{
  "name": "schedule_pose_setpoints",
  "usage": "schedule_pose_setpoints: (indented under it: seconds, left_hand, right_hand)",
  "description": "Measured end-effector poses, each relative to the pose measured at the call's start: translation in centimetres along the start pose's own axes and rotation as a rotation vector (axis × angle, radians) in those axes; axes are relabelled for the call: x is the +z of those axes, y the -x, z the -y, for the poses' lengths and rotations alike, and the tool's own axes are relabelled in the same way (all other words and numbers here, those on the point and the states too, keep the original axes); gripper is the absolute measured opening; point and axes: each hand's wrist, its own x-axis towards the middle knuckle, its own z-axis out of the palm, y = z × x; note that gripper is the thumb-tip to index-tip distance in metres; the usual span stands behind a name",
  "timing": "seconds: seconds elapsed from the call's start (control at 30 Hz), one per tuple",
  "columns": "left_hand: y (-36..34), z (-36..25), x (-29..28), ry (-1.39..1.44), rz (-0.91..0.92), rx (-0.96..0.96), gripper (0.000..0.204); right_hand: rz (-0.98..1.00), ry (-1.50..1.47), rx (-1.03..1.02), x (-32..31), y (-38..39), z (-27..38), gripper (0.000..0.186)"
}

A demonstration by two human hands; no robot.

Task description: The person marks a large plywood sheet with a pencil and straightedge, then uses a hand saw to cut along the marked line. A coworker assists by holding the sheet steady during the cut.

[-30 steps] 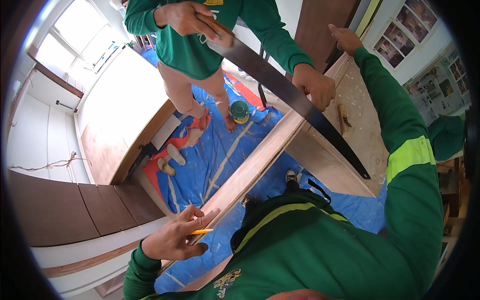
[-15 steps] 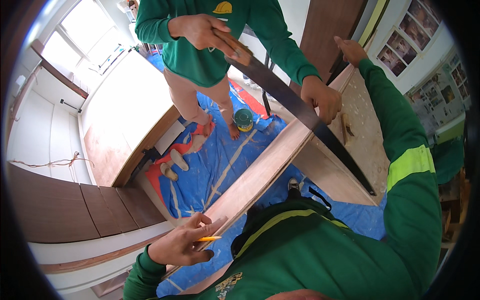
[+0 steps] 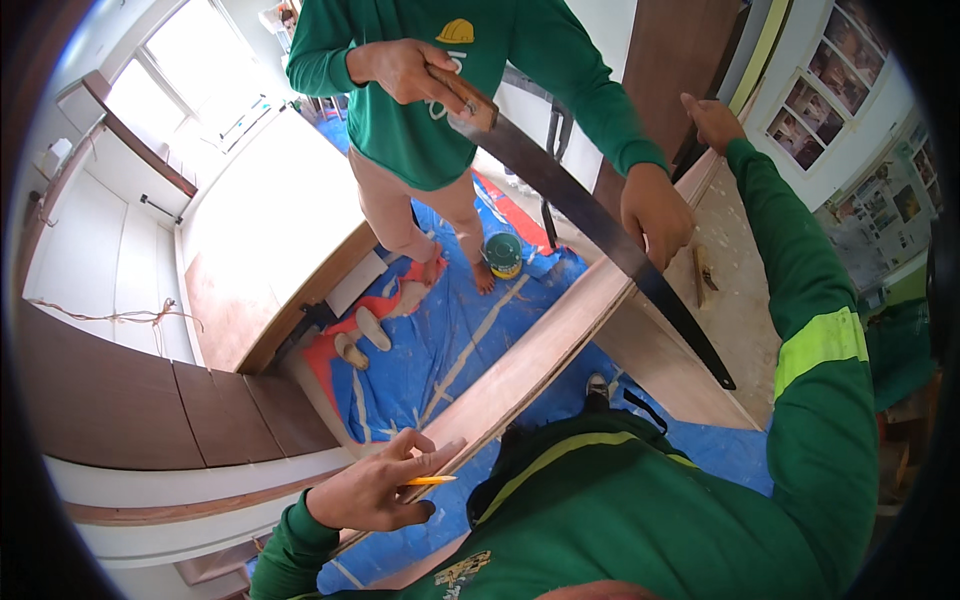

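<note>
My left hand is closed round a yellow pencil and rests on the near end of a long, narrow plywood board. Stretched out at the far right, my right hand shows an extended finger; it is beside the far part of the wood, and its underside is hidden. A co-worker in a green sweatshirt grips the wooden handle of a handsaw with one hand. The co-worker's other hand is beside the blade, at the board. The dark blade slants across the board's edge.
A wider plywood sheet with a small wooden piece on it lies at right. Blue tarp covers the floor, with a paint can and slippers on it. A large pale panel stands at left.
The view has shifted slightly, so most things sit a little further right. The saw's tip has moved slightly back toward the co-worker relative to the board. My hands keep their places.
</note>
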Motion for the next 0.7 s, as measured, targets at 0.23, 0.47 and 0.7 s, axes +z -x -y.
schedule_pose_setpoints:
  seconds: [0.23, 0.47, 0.7]
  left_hand:
    - [0.0, -0.2, -0.3, 0.035, 0.024, -0.025, 0.092]
    - [0.1, -0.3, 0.0, 0.040, 0.005, -0.005, 0.092]
    - [0.0, 0.0, -0.2, -0.047, -0.032, 0.071, 0.090]
  right_hand:
    - [-0.015, -0.014, -0.105, 0.3, 0.0, -0.5, 0.081]
    - [-0.080, -0.030, -0.078, 0.9, -0.8, -1.8, 0.071]
    - [-0.528, 0.172, 0.521, 2.8, -1.4, -2.8, 0.099]
